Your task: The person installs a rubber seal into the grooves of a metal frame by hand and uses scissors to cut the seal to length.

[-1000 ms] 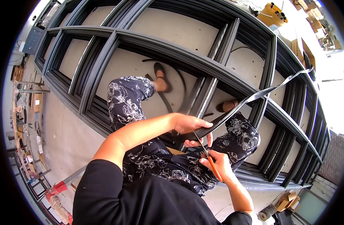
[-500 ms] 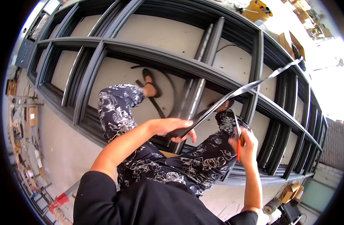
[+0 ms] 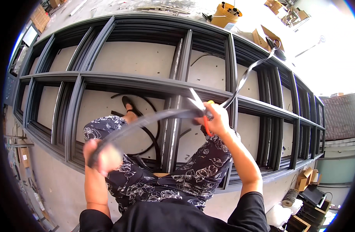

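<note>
A long, flexible black strip (image 3: 146, 119) stretches between my hands, its left part smeared by motion. My left hand (image 3: 104, 156), also blurred, is closed around the strip near its end, over my left thigh. My right hand (image 3: 218, 120) holds scissors (image 3: 196, 96) with orange-red handles, their blades spread and pointing up and left. The strip runs by the right fingers; whether they also pinch it cannot be made out. From there its shiny far length rises right, across the dark grey metal frame stack (image 3: 154, 82), to an open cardboard box (image 3: 258, 38).
My legs are inside an opening of the stacked frames, whose bars surround them. Loose black strip pieces (image 3: 157, 145) lie on the floor by my shoe (image 3: 131, 104). A yellow bucket (image 3: 224, 18) stands beyond the frames. Boxes (image 3: 307, 176) and a spool (image 3: 289, 198) are at lower right.
My left hand has moved left and down, drawing the strip with it. My right hand with the scissors has moved up and left to the strip. The view has shifted.
</note>
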Available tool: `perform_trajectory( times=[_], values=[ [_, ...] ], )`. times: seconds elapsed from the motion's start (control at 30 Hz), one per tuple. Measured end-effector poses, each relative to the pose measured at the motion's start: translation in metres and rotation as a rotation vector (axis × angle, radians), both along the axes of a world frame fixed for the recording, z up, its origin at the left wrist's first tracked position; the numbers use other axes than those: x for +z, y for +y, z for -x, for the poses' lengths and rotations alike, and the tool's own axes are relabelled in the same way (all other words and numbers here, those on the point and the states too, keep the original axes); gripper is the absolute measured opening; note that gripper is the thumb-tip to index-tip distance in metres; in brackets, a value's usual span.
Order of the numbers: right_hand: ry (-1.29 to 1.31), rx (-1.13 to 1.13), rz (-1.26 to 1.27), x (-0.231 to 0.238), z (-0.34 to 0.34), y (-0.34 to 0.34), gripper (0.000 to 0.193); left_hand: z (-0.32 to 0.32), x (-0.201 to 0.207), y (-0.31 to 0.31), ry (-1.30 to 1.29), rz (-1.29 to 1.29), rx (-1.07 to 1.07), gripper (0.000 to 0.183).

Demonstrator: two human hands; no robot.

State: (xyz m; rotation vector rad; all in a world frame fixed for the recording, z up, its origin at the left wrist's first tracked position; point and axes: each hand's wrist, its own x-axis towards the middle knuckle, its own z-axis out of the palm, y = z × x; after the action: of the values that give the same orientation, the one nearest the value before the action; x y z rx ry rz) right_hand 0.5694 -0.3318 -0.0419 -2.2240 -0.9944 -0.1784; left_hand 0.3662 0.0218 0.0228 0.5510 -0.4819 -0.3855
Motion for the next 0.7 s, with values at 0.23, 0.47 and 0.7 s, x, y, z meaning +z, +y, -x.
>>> perform_trajectory(
  times=[0.23, 0.47, 0.7],
  values=[
    [0.878, 0.235, -0.118, 0.07, 0.096, 0.08, 0.035, 0.014, -0.05, 0.045, 0.669, -0.14, 0.743, 0.069],
    [1.475, 0.516, 0.007, 0.073, 0.12, 0.101, 0.027, 0.002, -0.071, -0.012, 0.629, 0.066, 0.474, 0.072],
    [1.546, 0.365, -0.04, 0.071, 0.091, 0.091, 0.019, -0.028, -0.083, 0.007, 0.599, 0.329, 0.659, 0.031]
  ],
)
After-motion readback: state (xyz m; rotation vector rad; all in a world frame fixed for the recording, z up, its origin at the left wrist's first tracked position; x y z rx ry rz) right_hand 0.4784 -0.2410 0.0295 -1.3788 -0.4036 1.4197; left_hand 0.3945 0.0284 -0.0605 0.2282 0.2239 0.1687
